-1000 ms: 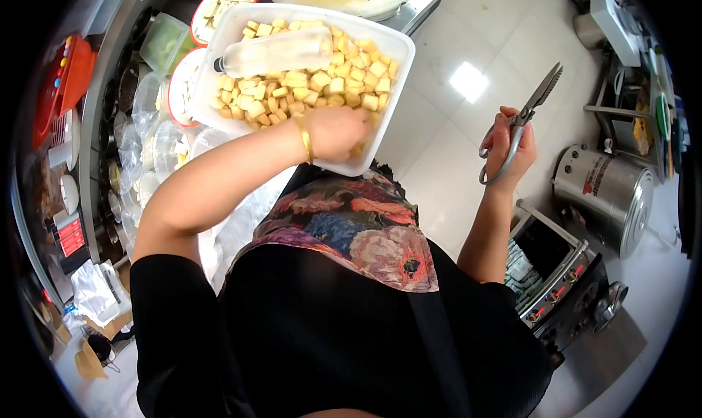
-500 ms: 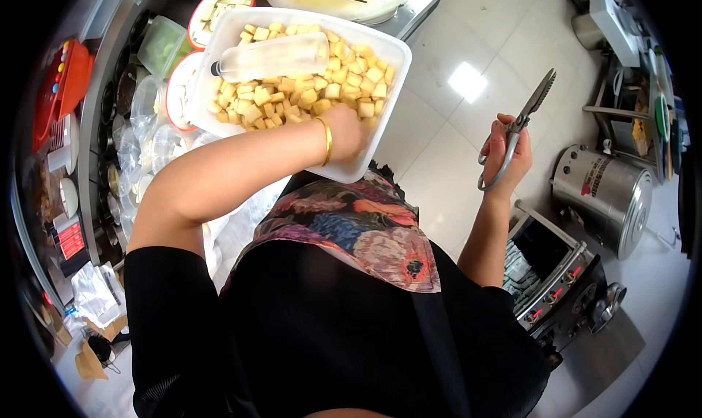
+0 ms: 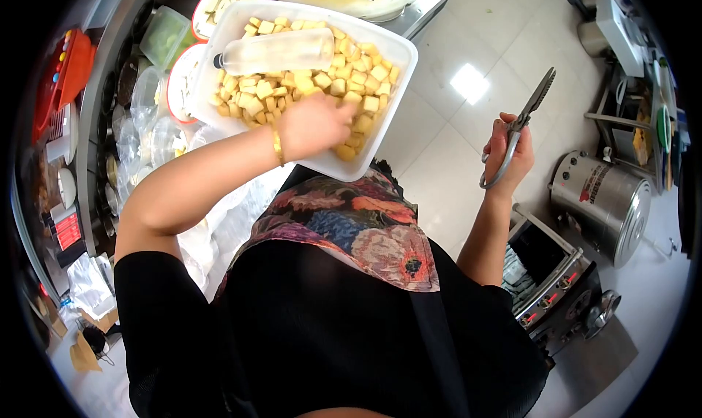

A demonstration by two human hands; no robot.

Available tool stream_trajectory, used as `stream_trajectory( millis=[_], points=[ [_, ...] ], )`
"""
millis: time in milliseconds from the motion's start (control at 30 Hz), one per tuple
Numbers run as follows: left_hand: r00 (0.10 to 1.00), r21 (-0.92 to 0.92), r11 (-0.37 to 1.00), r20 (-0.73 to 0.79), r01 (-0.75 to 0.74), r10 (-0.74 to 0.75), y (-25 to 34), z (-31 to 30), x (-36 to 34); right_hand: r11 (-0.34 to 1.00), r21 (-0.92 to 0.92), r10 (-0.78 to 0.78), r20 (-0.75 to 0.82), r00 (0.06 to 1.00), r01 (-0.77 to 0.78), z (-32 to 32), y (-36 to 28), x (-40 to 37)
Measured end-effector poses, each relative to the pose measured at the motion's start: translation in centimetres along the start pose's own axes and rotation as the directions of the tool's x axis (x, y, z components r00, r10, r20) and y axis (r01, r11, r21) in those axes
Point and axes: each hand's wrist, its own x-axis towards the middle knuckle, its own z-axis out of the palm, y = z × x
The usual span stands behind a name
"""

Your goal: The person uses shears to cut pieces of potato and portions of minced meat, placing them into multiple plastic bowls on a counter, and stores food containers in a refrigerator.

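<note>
My left hand (image 3: 316, 128), with a gold bracelet at its wrist, is over the near side of a white plastic tub (image 3: 401, 45). Its fingers are apart and touch pale yellow cubes (image 3: 358, 76) that fill the tub; I cannot make out what kind of food they are. A clear, frosted-looking bottle (image 3: 281, 51) with a dark cap lies on its side on top of the cubes. Over the floor on the right, my right hand (image 3: 506, 151) is closed round the handles of kitchen scissors (image 3: 540, 95), their serrated blades pointing up.
Bowls with red rims (image 3: 184, 78) and a green-filled container (image 3: 164, 36) stand left of the tub, near clear plastic bags (image 3: 139, 144). A large steel pot (image 3: 603, 199) and an appliance with red-marked knobs (image 3: 545, 290) are on the right. Tiled floor (image 3: 439, 147) lies between.
My left hand has moved left and back from the tub's right corner, exposing cubes there. The tub has shifted slightly right in view. My right hand keeps the scissors nearly still.
</note>
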Motion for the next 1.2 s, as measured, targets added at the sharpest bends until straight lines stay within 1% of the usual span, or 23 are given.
stream_trajectory(
  millis=[33, 133, 233, 333, 367, 400, 433, 467, 500, 533, 567, 600, 667, 700, 733, 767, 800, 867, 900, 1000, 1033, 1133, 1200],
  points=[
    [0.999, 0.026, 0.999, 0.011, 0.041, -0.042, -0.3, -0.7, -0.6, 1.000, 0.000, 0.010, 0.003, 1.000, -0.010, 0.0, 0.0, 0.0],
    [0.980, 0.008, 0.983, -0.081, 0.183, -0.182, -1.9, -2.1, -2.4, 1.000, -0.014, -0.001, 0.014, 1.000, 0.002, 0.1, 0.0, 0.2],
    [0.946, -0.328, 0.914, -0.131, 0.241, -0.297, -3.5, -3.6, -4.5, 1.000, -0.019, -0.019, 0.030, 0.999, 0.019, 0.5, -0.2, 0.2],
    [0.832, -0.625, 0.744, -0.264, 0.238, -0.488, -4.7, -2.8, -6.2, 0.999, -0.032, -0.037, 0.055, 0.998, 0.039, 1.0, -0.5, 0.3],
    [0.792, -0.839, 0.518, -0.199, 0.166, -0.577, -4.9, -1.9, -7.0, 1.000, -0.010, -0.028, 0.070, 0.997, 0.028, 1.2, -0.6, 0.3],
    [0.735, -0.966, 0.257, -0.154, 0.029, -0.660, -4.8, -1.1, -7.4, 1.000, 0.014, -0.022, 0.087, 0.996, 0.021, 1.4, -0.8, 0.4],
    [0.682, -0.990, -0.014, -0.085, -0.138, -0.726, -4.5, -0.5, -7.7, 0.999, 0.038, -0.018, 0.106, 0.994, 0.015, 1.7, -1.0, 0.4],
    [0.639, -0.909, -0.267, 0.001, -0.320, -0.769, -4.2, -0.2, -8.2, 0.998, 0.063, -0.005, 0.134, 0.991, -0.004, 2.1, -1.6, 0.4],
    [0.653, -0.757, -0.434, 0.013, -0.488, -0.757, -3.5, -0.5, -8.8, 0.996, 0.089, 0.005, 0.167, 0.986, -0.020, 2.6, -2.3, 0.2],
    [0.650, -0.571, -0.535, 0.003, -0.623, -0.760, -2.9, -0.3, -9.3, 0.993, 0.114, 0.011, 0.204, 0.979, -0.035, 3.1, -3.1, 0.2],
    [0.639, -0.493, -0.563, 0.018, -0.663, -0.769, -2.5, 0.6, -9.9, 0.984, 0.175, -0.030, 0.253, 0.967, -0.015, 3.8, -4.1, -0.1],
    [0.626, -0.411, -0.581, 0.031, -0.703, -0.779, -2.1, 1.4, -10.4, 0.977, 0.215, -0.054, 0.311, 0.949, -0.015, 4.5, -5.5, -0.4],
    [0.554, -0.387, -0.545, 0.098, -0.744, -0.827, -0.2, 1.1, -11.8, 0.958, 0.285, -0.105, 0.432, 0.896, -0.026, 6.1, -8.4, -1.5],
    [0.531, -0.391, -0.515, 0.075, -0.763, -0.844, 0.6, 1.5, -12.8, 0.936, 0.349, -0.162, 0.527, 0.834, -0.039, 7.0, -9.3, -2.2],
    [0.503, -0.401, -0.478, 0.049, -0.781, -0.863, 1.8, 1.3, -13.5, 0.966, 0.258, -0.149, 0.648, 0.747, -0.032, 6.8, -10.8, -2.6],
    [0.448, -0.409, -0.430, 0.056, -0.805, -0.892, 3.0, 1.1, -14.6, 0.966, 0.259, -0.195, 0.741, 0.643, -0.005, 7.3, -12.1, -3.5],
    [0.410, -0.410, -0.372, -0.003, -0.833, -0.912, 4.3, 0.6, -15.8, 0.963, 0.267, -0.242, 0.818, 0.522, 0.027, 7.7, -13.6, -4.5],
    [0.259, -0.474, -0.259, 0.068, -0.842, -0.964, 7.7, -0.9, -18.1, 0.987, 0.163, -0.153, 0.943, 0.295, -0.008, 8.6, -16.8, -7.3],
    [0.188, -0.480, -0.208, 0.089, -0.853, -0.978, 9.5, -1.8, -19.3, 0.980, 0.181, -0.192, 0.966, 0.173, 0.078, 9.5, -17.9, -8.5],
    [-0.036, -0.507, -0.046, 0.150, -0.861, -0.988, 15.3, -3.4, -22.8, 0.931, 0.193, -0.192, 0.981, -0.033, 0.311, 11.3, -21.7, -13.5],
    [-0.102, -0.521, 0.000, 0.166, -0.853, -0.981, 17.2, -3.7, -23.9, 0.886, 0.195, -0.165, 0.980, -0.107, 0.420, 11.9, -22.7, -15.0],
    [-0.293, -0.561, 0.107, 0.252, -0.821, -0.922, 22.1, -4.5, -28.0, 0.817, 0.333, -0.191, 0.927, -0.324, 0.470, 13.1, -25.9, -20.4],
    [-0.378, -0.537, 0.153, 0.339, -0.829, -0.862, 25.3, -1.9, -32.8, 0.809, 0.360, -0.141, 0.886, -0.441, 0.465, 14.9, -28.6, -26.2]
  ],
)
